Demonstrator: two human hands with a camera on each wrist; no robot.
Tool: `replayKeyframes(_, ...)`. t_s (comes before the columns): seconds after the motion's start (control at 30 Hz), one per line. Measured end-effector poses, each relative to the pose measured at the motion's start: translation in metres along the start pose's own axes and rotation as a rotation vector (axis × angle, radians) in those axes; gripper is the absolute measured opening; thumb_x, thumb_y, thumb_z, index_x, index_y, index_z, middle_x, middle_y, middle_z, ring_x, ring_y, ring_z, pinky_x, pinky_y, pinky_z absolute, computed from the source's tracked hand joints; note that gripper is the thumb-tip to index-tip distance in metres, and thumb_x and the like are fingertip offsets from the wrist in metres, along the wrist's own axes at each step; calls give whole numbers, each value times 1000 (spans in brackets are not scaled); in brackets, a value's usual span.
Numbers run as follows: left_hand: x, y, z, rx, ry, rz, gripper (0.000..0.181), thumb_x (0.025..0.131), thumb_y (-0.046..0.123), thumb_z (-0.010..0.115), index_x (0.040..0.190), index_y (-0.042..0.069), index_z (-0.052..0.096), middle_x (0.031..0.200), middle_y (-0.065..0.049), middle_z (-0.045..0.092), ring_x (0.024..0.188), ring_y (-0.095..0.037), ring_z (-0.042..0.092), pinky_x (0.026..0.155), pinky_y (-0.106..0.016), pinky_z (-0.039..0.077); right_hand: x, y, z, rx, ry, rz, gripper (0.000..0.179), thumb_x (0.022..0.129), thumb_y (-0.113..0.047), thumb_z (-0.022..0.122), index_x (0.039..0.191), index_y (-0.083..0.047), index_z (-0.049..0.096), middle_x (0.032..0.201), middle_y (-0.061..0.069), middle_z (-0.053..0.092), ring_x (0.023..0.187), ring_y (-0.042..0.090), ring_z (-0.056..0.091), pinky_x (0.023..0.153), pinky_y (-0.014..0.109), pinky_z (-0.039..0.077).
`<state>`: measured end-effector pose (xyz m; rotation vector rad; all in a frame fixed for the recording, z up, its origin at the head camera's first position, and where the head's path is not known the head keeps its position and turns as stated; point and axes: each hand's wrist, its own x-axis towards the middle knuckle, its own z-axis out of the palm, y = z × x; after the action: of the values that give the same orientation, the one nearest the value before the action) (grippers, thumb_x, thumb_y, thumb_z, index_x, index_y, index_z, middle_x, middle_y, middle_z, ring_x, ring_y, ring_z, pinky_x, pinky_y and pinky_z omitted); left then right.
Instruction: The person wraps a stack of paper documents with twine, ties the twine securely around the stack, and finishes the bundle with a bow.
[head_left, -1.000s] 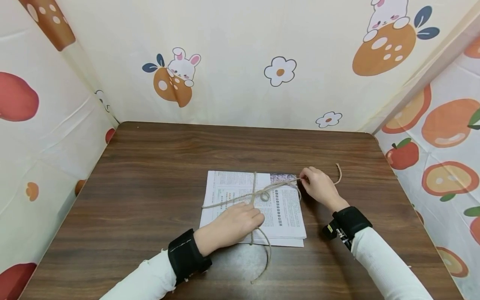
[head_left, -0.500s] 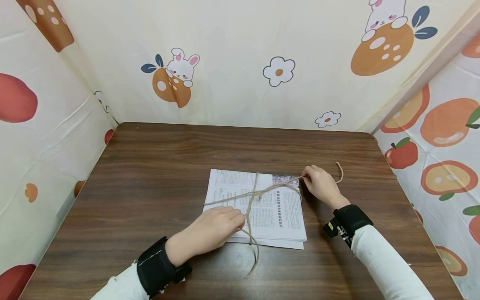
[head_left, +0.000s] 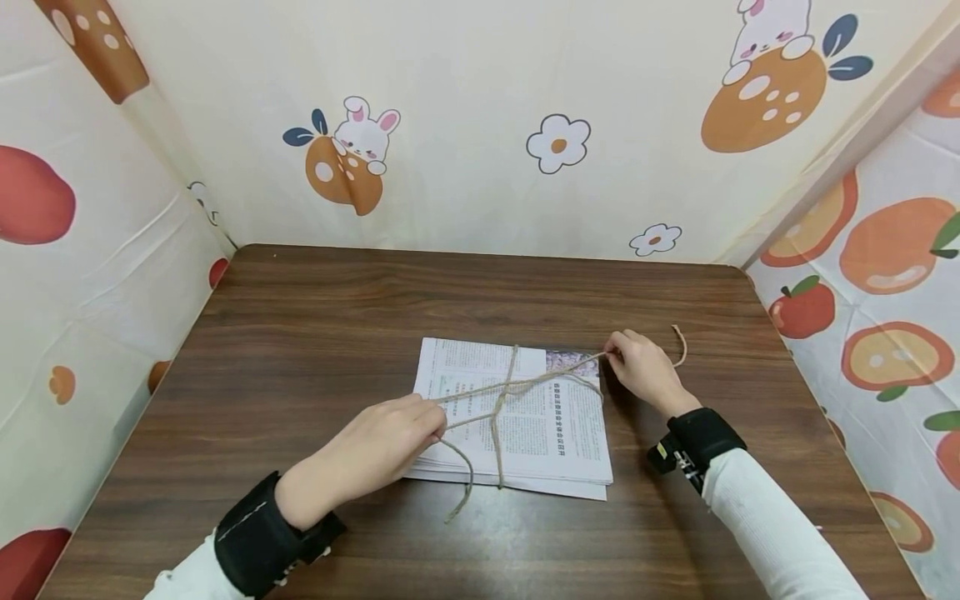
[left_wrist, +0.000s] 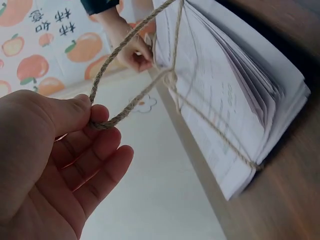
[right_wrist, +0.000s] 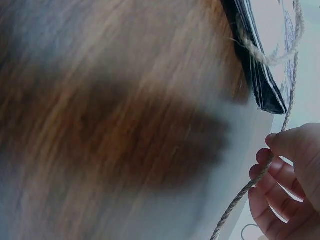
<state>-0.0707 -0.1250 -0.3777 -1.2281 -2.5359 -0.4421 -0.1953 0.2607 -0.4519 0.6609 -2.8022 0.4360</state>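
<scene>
A stack of folded newspapers lies on the table, with a length of twine wrapped crosswise round it and crossing on top. At the stack's left edge my left hand pinches one end of the twine between thumb and forefinger; the left wrist view shows its other fingers loosely bent. A short tail of it hangs below that hand. Off the stack's upper right corner, my right hand pinches the other end, seen as twine running between thumb and fingers. Between both hands the strands look fairly straight.
The brown wooden table spreads out on all sides of the stack. A patterned back wall rises behind it, and patterned cloth covers the right side. Each wrist wears a black band.
My left hand has moved left and slightly up from over the stack, drawing its twine end along and closing the small loop near the crossing. The right hand stays nearly still.
</scene>
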Motion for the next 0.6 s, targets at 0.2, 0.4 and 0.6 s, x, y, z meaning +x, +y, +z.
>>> replayKeyframes(0.2, -6, -7, -1, 18, 13, 20, 21, 81, 7, 65, 75, 15, 46, 68, 10, 42, 62, -6, 38, 55, -19, 35, -1, -1, -2, -5, -7, -1, 9, 79, 1, 64, 86, -4, 61, 79, 10, 58, 65, 23, 56, 56, 38, 45)
replayKeyframes(0.4, -10, -19, 7, -93, -80, -7, 14, 83, 7, 64, 80, 16, 53, 73, 9, 52, 59, -2, 44, 53, -19, 39, -1, -4, -4, -14, -10, 0, 8, 79, -2, 64, 87, -5, 62, 81, 10, 59, 68, 23, 58, 58, 39, 46)
replayKeyframes(0.6, -12, -34, 14, -286, -194, -81, 9, 87, 9, 60, 87, 18, 59, 83, 11, 55, 64, 1, 45, 58, -17, 41, -5, -7, -5, -14, -21, -4, 8, 79, -3, 64, 86, -6, 62, 81, 9, 59, 68, 22, 56, 58, 38, 45)
